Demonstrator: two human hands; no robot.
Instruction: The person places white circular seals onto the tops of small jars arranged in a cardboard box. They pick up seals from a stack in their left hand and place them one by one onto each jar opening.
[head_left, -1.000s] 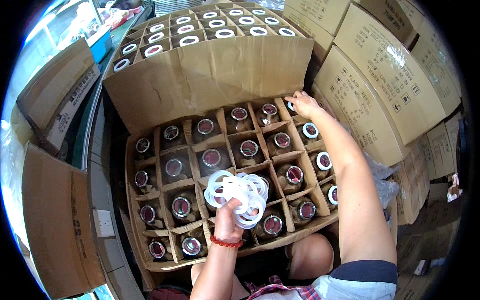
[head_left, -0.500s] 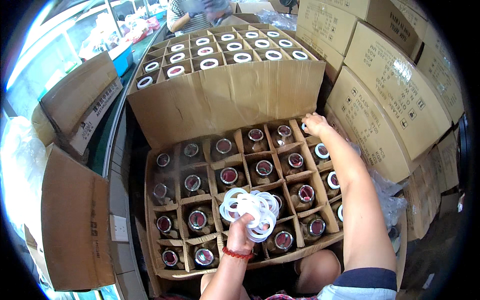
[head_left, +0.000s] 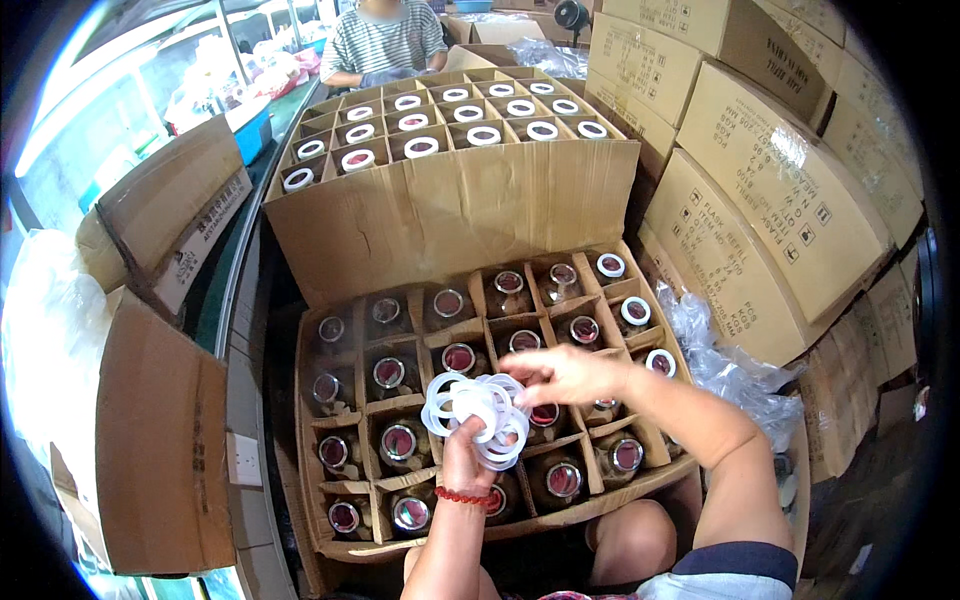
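My left hand [head_left: 466,460], with a red beaded bracelet at its wrist, grips a bunch of translucent white rings [head_left: 482,408] above the middle of an open carton [head_left: 455,215]. My right hand [head_left: 575,376] is beside the bunch, its fingers apart at the rings' right edge; whether they touch is hard to tell. Cardboard dividers split the carton into cells with silvery glass flasks [head_left: 388,373], their round mouths up. Along the right column, white rings sit on flask mouths, such as the far-corner ringed flask [head_left: 610,265]. Both hands and the rings hide some middle flasks.
Beyond stands another divided carton [head_left: 440,115] of ringed flasks, with a person [head_left: 385,45] in a striped shirt behind it. Stacked closed cartons [head_left: 740,235] line the right side, near crumpled clear plastic [head_left: 715,350]. Loose cardboard flaps [head_left: 160,430] stand at left.
My right hand has come back from the far right corner cell to the rings in my left hand. A white ring now shows on that corner flask. The view has shifted slightly.
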